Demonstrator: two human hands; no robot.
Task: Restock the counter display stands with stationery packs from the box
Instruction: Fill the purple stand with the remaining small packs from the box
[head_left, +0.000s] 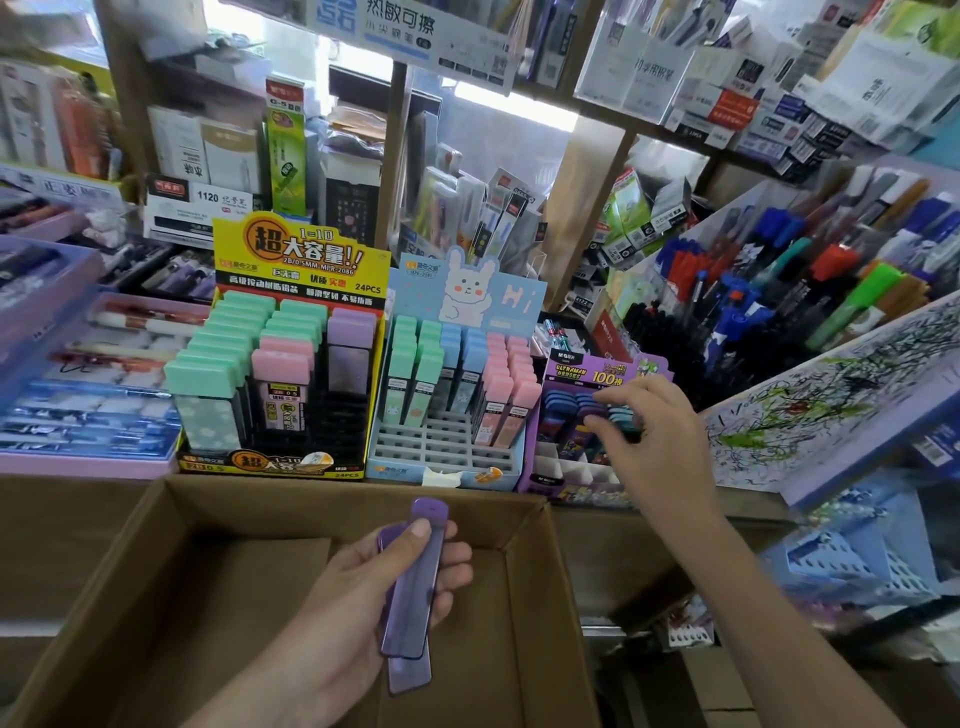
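Left hand (353, 597) grasps purple packs (415, 597) over box (130, 571); right hand (654, 436), outstretched, touches purple stand (571, 371) (grip unclear).

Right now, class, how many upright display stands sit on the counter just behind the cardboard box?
3: yellow stand at left, blue rabbit stand in the middle, purple stand at right, under the right hand. Others may be hidden.

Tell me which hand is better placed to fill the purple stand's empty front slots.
Right, probably: the right hand is at the purple stand, touching its stocked packs; the left hand holds purple packs back over the cardboard box.
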